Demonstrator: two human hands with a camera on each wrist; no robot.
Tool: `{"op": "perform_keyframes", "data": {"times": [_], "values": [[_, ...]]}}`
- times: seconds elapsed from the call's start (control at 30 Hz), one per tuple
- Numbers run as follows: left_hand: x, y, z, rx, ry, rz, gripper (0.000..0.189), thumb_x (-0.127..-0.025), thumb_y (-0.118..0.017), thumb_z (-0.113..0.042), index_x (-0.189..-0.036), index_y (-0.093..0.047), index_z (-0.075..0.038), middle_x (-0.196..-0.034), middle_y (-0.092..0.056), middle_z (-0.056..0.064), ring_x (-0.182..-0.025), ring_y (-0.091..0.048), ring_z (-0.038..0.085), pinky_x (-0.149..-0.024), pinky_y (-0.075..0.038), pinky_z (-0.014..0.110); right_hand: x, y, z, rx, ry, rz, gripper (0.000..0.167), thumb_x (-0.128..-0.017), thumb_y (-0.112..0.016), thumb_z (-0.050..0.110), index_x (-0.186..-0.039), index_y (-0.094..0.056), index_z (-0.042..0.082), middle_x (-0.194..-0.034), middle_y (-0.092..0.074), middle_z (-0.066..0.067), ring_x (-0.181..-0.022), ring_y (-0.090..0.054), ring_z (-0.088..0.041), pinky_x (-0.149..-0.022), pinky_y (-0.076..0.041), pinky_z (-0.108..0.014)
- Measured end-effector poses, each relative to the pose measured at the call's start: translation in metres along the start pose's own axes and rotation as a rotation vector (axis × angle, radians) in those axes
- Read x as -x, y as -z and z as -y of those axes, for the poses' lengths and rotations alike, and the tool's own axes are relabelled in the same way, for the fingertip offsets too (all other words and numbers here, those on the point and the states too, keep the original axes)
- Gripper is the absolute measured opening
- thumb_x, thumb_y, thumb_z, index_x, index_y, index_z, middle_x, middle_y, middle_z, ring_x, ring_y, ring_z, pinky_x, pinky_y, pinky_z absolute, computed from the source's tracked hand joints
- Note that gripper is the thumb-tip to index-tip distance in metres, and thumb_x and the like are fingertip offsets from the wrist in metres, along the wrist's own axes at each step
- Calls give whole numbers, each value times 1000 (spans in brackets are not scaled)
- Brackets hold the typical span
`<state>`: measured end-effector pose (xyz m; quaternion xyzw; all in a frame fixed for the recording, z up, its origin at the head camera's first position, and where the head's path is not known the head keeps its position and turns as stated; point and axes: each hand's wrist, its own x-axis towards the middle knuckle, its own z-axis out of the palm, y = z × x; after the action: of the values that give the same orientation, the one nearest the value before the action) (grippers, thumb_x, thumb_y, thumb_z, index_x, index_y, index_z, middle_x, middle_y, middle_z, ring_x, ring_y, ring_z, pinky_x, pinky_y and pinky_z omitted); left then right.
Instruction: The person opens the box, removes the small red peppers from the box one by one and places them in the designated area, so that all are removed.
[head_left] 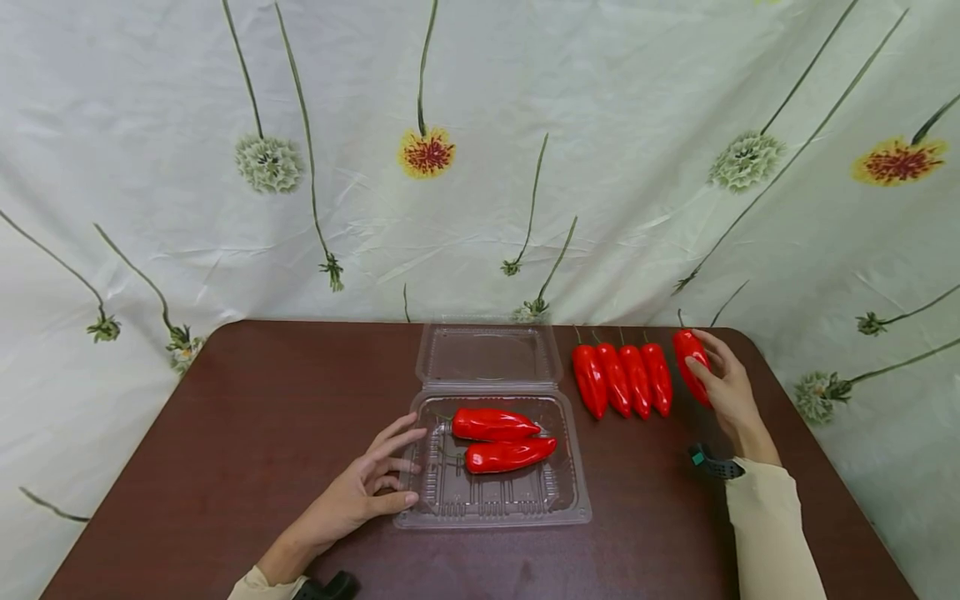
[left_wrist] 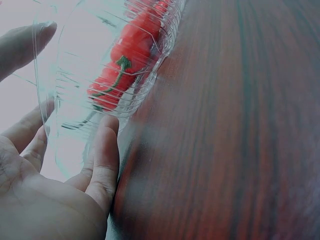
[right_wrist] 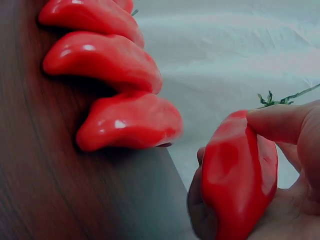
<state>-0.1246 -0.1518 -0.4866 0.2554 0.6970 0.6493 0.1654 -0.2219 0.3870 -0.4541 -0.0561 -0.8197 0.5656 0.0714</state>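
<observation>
In the head view my right hand (head_left: 731,392) grips a red pepper (head_left: 690,367) at the table's right side. The right wrist view shows the thumb across this glossy pepper (right_wrist: 240,175) near its green stem, with fingers behind it. My left hand (head_left: 352,492) rests against the left side of a clear plastic clamshell box (head_left: 491,518), fingers spread and fairly straight. Inside the box lie two red peppers, one at the back (head_left: 495,424) and one in front (head_left: 510,456), stems to the left. The left wrist view shows fingertips (left_wrist: 106,145) at the see-through wall.
A row of several red peppers (head_left: 616,379) lies right of the box, stems toward the back. The box's lid (head_left: 487,354) is folded back flat on the brown table (head_left: 285,400). Behind the table hangs a flower-printed white cloth (head_left: 360,208).
</observation>
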Motion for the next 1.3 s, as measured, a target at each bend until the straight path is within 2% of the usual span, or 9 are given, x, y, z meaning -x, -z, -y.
{"op": "perform_keyframes", "data": {"times": [0.17,0.33,0.47,0.57,0.63,0.8,0.9,1.13,1.3], "values": [[1,-1,0,2,-12,-2,73,-93,-66,1,-157,-29,-3,-168,-4,7,-122,-56,24,-87,-51,26,-2,2,-4,-6,-5,28,55,-103,-58,26,-154,-40,29,-148,-38,-22,-105,-51,1,-79,-51,-14],[1,-1,1,3,-6,-4,73,-94,-66,1,-157,-30,-4,-168,-5,6,-122,-56,24,-88,-51,26,-4,3,-10,-14,35,45,55,-102,-60,20,-153,-41,22,-146,-39,-21,-99,-59,2,-77,-55,-17],[1,-1,0,9,-4,-3,73,-94,-66,2,-157,-30,-4,-168,-4,7,-122,-56,24,-88,-51,26,-5,1,-14,26,57,25,54,-100,-62,15,-151,-44,17,-132,-49,-6,-91,-65,2,-74,-57,-20],[1,-1,0,8,-7,-1,73,-94,-66,1,-156,-30,-3,-168,-4,8,-121,-56,24,-87,-51,26,-5,0,-16,59,50,10,53,-100,-62,14,-151,-46,16,-126,-50,5,-89,-63,4,-73,-57,-20],[1,-1,0,4,-9,1,73,-94,-66,0,-156,-29,-3,-168,-4,8,-121,-56,24,-87,-52,26,-5,-1,-17,68,37,11,53,-102,-59,16,-152,-43,15,-130,-49,2,-90,-61,5,-73,-56,-20],[0,0,0,-4,-12,1,73,-94,-66,1,-156,-29,-3,-168,-5,8,-121,-56,25,-87,-51,26,-6,-1,-17,74,-3,45,51,-108,-45,24,-156,-34,11,-144,-40,-19,-94,-56,2,-75,-55,-20],[0,0,0,-10,-16,-1,73,-93,-66,1,-156,-30,-3,-168,-5,8,-120,-57,25,-87,-51,26,-6,0,-16,91,-15,57,50,-109,-41,24,-156,-34,10,-145,-40,-21,-96,-53,0,-75,-53,-17],[0,1,2,-13,-10,1,73,-94,-66,0,-157,-30,-4,-168,-5,8,-120,-57,25,-87,-51,26,-5,-2,-15,172,20,52,49,-107,-49,20,-153,-41,10,-150,-44,-22,-106,-45,8,-83,-41,-8],[0,0,2,-10,-7,2,73,-94,-66,0,-157,-29,-4,-168,-4,8,-121,-56,26,-88,-51,27,-6,-4,-16,192,12,41,51,-105,-53,25,-153,-42,12,-149,-45,-22,-98,-51,4,-77,-45,-10]]}}
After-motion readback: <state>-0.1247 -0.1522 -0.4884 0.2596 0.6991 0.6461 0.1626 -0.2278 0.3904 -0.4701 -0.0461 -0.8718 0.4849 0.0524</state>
